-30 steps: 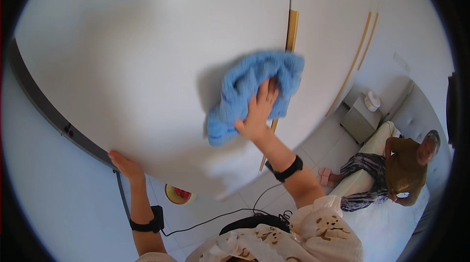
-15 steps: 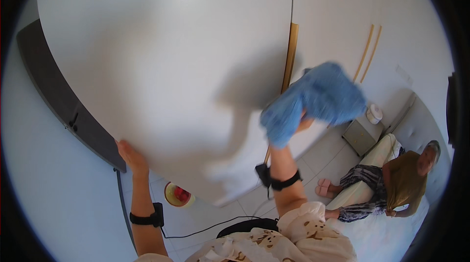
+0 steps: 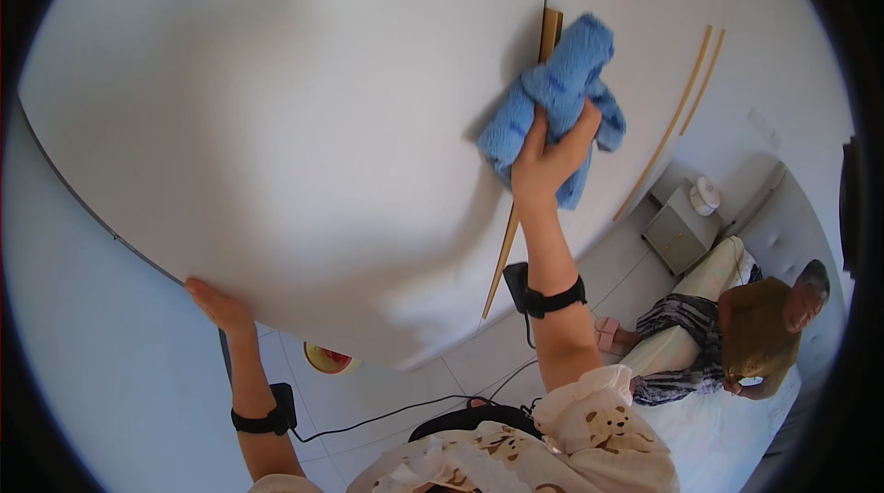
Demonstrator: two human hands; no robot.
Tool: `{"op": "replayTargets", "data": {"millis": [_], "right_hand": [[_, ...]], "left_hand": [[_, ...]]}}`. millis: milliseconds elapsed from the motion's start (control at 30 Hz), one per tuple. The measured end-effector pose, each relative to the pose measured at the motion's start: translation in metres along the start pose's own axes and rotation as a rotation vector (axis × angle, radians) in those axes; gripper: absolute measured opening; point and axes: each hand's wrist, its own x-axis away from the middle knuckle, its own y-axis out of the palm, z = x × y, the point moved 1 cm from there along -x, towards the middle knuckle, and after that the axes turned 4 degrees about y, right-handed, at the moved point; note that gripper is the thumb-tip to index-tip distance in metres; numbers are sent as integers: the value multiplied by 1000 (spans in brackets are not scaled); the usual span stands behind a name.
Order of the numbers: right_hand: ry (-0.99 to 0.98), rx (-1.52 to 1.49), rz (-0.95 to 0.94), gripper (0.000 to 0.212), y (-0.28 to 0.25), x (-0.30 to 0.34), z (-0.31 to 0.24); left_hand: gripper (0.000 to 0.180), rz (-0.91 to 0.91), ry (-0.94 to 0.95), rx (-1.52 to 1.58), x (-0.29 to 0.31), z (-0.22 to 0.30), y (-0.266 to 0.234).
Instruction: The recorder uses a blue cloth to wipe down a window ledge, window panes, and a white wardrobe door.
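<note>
My right hand (image 3: 550, 163) is wrapped round a fluffy blue cloth (image 3: 573, 79), which is bunched up with its ends sticking out. The cloth lies against the long gold handle (image 3: 502, 258) of a white wardrobe door (image 3: 341, 125) and covers the handle's middle stretch. Low on the door's left edge, my left hand (image 3: 221, 307) grips the panel, its fingers partly hidden.
Beneath the door a round tub (image 3: 329, 358) with something red in it stands on the tiled floor. At right, a person (image 3: 760, 336) sits on a bed beside a grey nightstand (image 3: 681, 233). A black cable (image 3: 387, 410) runs between my wrist straps.
My right hand has carried the cloth upward onto the gold handle. The door's left edge now sits further left in view and hides the dark panel behind it.
</note>
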Motion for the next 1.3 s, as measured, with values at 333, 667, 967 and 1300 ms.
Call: {"op": "replayTargets", "data": {"millis": [333, 667, 967, 1300], "right_hand": [[202, 6, -119, 46, -45, 146, 63], [476, 72, -195, 48, -64, 203, 86], [99, -393, -169, 37, -45, 48, -22], [-350, 43, -273, 78, 52, -48, -121]], "left_hand": [[65, 19, -39, -60, -2, 16, 7], [65, 162, -236, 103, -9, -6, 7], [70, -42, -26, 46, 3, -16, -1], [63, -48, -67, 83, 10, 11, 18]]}}
